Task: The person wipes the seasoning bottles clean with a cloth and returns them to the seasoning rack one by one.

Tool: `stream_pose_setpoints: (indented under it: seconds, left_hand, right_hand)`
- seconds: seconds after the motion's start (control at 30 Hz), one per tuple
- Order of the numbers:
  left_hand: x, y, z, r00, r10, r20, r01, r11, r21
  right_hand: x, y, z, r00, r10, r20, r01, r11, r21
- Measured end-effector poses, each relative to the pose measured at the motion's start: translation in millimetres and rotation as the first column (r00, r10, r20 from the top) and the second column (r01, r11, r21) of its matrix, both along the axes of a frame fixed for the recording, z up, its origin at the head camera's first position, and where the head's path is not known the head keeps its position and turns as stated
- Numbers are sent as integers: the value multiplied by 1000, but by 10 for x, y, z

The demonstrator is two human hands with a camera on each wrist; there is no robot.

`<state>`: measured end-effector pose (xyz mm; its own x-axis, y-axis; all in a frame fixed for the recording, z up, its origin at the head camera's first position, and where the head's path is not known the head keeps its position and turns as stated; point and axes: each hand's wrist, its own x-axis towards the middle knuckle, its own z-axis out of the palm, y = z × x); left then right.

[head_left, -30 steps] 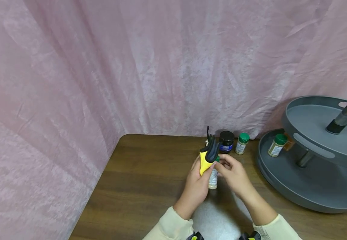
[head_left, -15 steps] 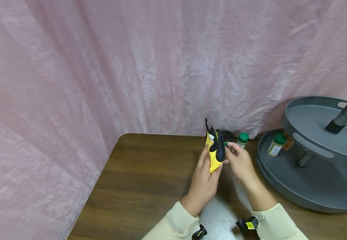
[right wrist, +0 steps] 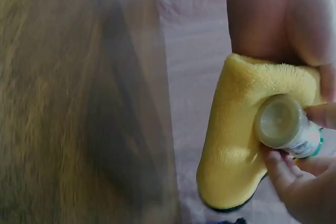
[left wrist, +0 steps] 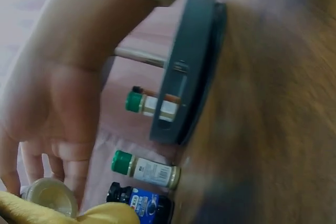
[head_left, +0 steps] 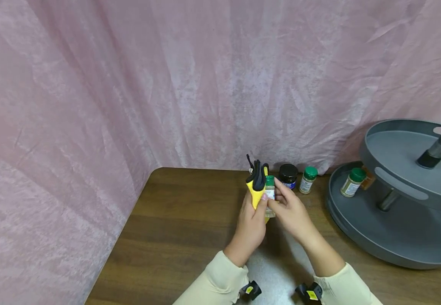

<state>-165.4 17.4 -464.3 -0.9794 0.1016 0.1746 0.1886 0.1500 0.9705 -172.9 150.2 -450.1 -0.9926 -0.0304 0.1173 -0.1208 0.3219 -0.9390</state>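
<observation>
My left hand (head_left: 249, 231) grips a folded yellow plush cloth (right wrist: 231, 140) with dark edging, bunched upward in the head view. Against its right side is a small spice jar (head_left: 270, 193) with a green cap and pale contents. My right hand (head_left: 296, 216) pinches this jar between thumb and fingers. Seen from the right wrist, the jar's round base (right wrist: 280, 121) faces the camera and its side lies against the cloth. Both hands are above the wooden table (head_left: 182, 228).
A dark jar with a blue label (head_left: 288, 174) and another green-capped spice jar (head_left: 307, 181) stand at the table's back. To the right is a grey two-tier round tray (head_left: 384, 254); its lower tier holds a green-capped jar (head_left: 352, 183) and a brownish bottle (head_left: 368, 180). Pink curtain (head_left: 205, 84) hangs behind.
The spice jar has come up from its lower position of a second ago. Since half a second ago, both hands have shifted left with cloth and jar, bringing the jar out from behind the cloth.
</observation>
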Motion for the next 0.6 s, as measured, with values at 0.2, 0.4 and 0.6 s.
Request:
stream_pose_setpoints:
  seconds: [0.2, 0.4, 0.6]
  left_hand:
    - [-94, -84, 26, 986, -32, 164, -16, 959, 284]
    - [-104, -128, 43, 977, -70, 199, -2, 941, 338]
    - [-61, -120, 47, 985, -37, 171, -1, 976, 216]
  right_hand:
    - [98, -78, 29, 994, 91, -53, -79, 977, 199]
    - [92, -78, 25, 994, 86, -74, -69, 977, 202]
    - [36, -41, -2, 998, 39, -38, -35, 994, 107]
